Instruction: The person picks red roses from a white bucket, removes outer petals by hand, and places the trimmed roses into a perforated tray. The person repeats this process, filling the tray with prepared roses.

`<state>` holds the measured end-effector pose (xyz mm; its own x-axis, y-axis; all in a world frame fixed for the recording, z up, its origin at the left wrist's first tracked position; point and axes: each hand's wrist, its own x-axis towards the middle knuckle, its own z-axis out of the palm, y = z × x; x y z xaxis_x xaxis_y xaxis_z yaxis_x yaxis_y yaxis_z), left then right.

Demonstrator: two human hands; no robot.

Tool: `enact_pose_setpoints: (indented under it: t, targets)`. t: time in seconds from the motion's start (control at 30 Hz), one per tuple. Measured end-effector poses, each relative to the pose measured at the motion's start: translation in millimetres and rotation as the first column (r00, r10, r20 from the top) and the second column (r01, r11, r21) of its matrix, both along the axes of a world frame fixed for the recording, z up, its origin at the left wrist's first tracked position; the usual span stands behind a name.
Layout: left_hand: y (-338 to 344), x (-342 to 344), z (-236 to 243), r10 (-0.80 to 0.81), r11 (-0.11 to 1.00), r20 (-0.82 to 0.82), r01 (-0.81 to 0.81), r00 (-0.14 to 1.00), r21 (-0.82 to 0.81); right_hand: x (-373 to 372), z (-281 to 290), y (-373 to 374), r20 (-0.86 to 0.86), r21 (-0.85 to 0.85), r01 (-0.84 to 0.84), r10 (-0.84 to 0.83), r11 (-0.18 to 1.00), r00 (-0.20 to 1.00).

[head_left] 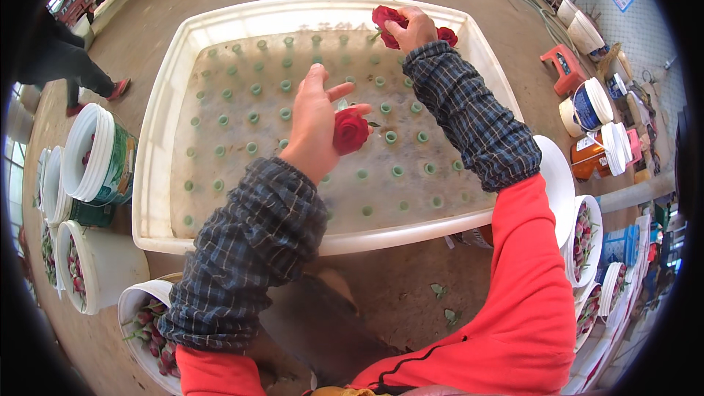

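Note:
A large white tub (160, 139) stands before me, with rows of small green tube holders (285, 113) in its bottom. My left hand (312, 121) is over the middle of the tub, its forefinger stretched out. A red rose (352, 130) with a bit of green lies against its palm, held by the other fingers; its stem is mostly hidden. At the far right corner, my right hand (416, 29) closes its fingers on a red rose bloom (386, 17). Another red rose (446, 36) shows beside that wrist, partly hidden by the sleeve.
Buckets of dark red roses stand at left, one bucket (133, 301) close to my left elbow. At right are another rose bucket (592, 242), a red stool (563, 70) and white pails (595, 103). A person's leg (92, 70) shows at far left.

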<state>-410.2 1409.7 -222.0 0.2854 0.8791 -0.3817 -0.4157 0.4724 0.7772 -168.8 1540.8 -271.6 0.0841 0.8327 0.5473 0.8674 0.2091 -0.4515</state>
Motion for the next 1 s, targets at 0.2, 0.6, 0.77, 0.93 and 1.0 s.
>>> enact_pose_setpoints:
  t: [0.2, 0.6, 0.77, 0.93, 1.0]
  targets:
    - [4.5, 2.4, -6.0, 0.067, 0.997, 0.017, -0.066, 0.998, -0.050, -30.5, 20.3, -30.3, 0.346, 0.262, 0.026, -0.120, 0.965, 0.930]
    - [12.4, -4.6, -4.4, 0.156, 0.984, 0.166, -0.139, 0.974, -0.114, -90.8, 62.7, -114.6, -0.344, -0.144, -0.757, 0.684, 0.638, 0.643]
    - [9.6, -7.2, 1.3, 0.229, 0.973, -0.058, -0.231, 0.972, -0.013, -61.2, 63.2, -46.1, -0.406, -0.074, -0.381, 0.321, 0.922, 0.856]
    - [10.2, -7.5, 2.3, 0.226, 0.974, -0.064, -0.225, 0.972, 0.027, -53.4, 22.4, 11.9, -0.179, 0.009, -0.187, 0.186, 0.982, 0.966]
    - [9.1, -6.4, 2.8, 0.212, 0.977, -0.050, -0.211, 0.976, 0.036, -51.0, 9.7, 21.8, -0.220, 0.016, -0.173, 0.172, 0.985, 0.960]
